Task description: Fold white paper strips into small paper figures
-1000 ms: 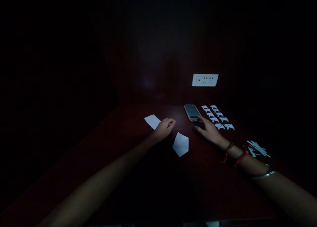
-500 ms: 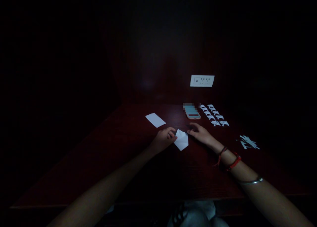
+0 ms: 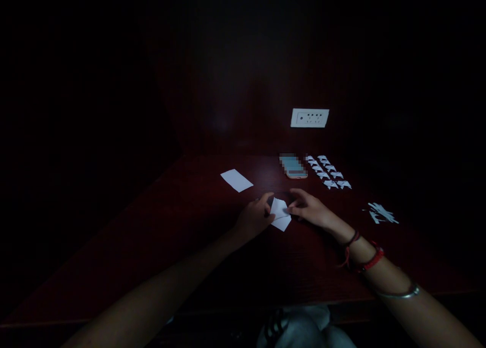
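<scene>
A small white piece of folded paper [image 3: 281, 223] lies between my hands over the dark red table, its upper part folded over and a pointed lower edge showing below. My left hand [image 3: 255, 217] is closed on its left side, thumb at the left edge of the fold. From the right, my right hand [image 3: 310, 209] pinches the other side, thumb on the fold's right edge and index finger curved above it. The undersides of the fingers are hidden.
Left of centre lies a flat white sheet stack [image 3: 237, 180]. A phone [image 3: 293, 166] rests behind my right hand, beside two rows of small folded paper pieces [image 3: 330, 184]. Thin paper strips [image 3: 382, 212] are heaped at the right. A socket plate [image 3: 310, 118] is on the back wall.
The upper part of the paper has been folded down over the lower part. My right thumb has come onto its right edge, and my left hand has shifted slightly.
</scene>
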`<state>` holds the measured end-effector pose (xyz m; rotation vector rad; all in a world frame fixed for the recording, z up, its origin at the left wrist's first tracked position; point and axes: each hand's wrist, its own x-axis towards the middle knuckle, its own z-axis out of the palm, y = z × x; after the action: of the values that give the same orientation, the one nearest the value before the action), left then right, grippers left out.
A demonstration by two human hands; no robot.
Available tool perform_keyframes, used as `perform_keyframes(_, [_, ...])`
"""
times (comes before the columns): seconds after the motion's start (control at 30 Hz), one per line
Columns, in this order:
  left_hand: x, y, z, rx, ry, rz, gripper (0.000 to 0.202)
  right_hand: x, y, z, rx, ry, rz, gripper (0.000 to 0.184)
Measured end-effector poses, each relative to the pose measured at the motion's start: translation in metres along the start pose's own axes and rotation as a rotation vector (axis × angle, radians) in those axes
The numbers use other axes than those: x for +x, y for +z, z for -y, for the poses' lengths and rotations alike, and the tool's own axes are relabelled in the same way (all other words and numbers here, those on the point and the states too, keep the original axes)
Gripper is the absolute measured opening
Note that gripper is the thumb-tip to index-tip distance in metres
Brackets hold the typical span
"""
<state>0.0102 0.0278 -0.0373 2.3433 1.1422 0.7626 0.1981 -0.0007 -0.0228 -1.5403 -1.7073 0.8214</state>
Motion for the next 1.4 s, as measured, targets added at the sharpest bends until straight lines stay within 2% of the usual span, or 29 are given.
perform_keyframes(0.13, [0.002,-0.001,-0.001,-0.03,-0.02,-0.077,0.047,0.001,0.005,0.0,-0.048,-0.083,-0.04,0.059])
perform_keyframes(0.27, [0.004,-0.004,-0.004,-0.039,-0.009,-0.137,0.038,0.0,0.011,0.008,-0.171,-0.158,-0.088,0.07])
perform_keyframes(0.5, [0.006,-0.003,-0.002,-0.005,-0.004,-0.123,0.021,-0.003,0.014,0.014,-0.145,-0.2,-0.129,0.066])
perform_keyframes(0.63, [0.007,-0.002,-0.002,0.059,0.007,-0.123,0.011,-0.002,0.016,0.009,-0.224,-0.233,-0.102,0.069])
perform_keyframes(0.77, [0.007,-0.004,0.0,0.053,0.002,-0.058,0.009,0.0,0.017,0.008,-0.28,-0.269,-0.084,0.058])
perform_keyframes(0.87, [0.007,-0.005,0.001,0.039,-0.015,-0.032,0.009,0.001,0.017,0.008,-0.264,-0.242,-0.071,0.055])
perform_keyframes(1.0, [0.006,-0.006,-0.001,0.045,-0.043,-0.031,0.009,0.002,0.019,0.008,-0.191,-0.213,-0.075,0.063])
perform_keyframes(1.13, [0.004,-0.005,-0.006,0.091,-0.045,-0.061,0.007,0.001,0.02,0.009,-0.178,-0.252,-0.111,0.077])
perform_keyframes(1.23, [0.004,-0.004,-0.007,0.13,-0.059,-0.078,0.009,0.0,0.021,0.011,-0.169,-0.273,-0.092,0.086])
perform_keyframes(1.4, [0.005,-0.003,-0.006,0.09,-0.054,-0.081,0.015,0.0,0.021,0.011,-0.149,-0.252,-0.07,0.09])
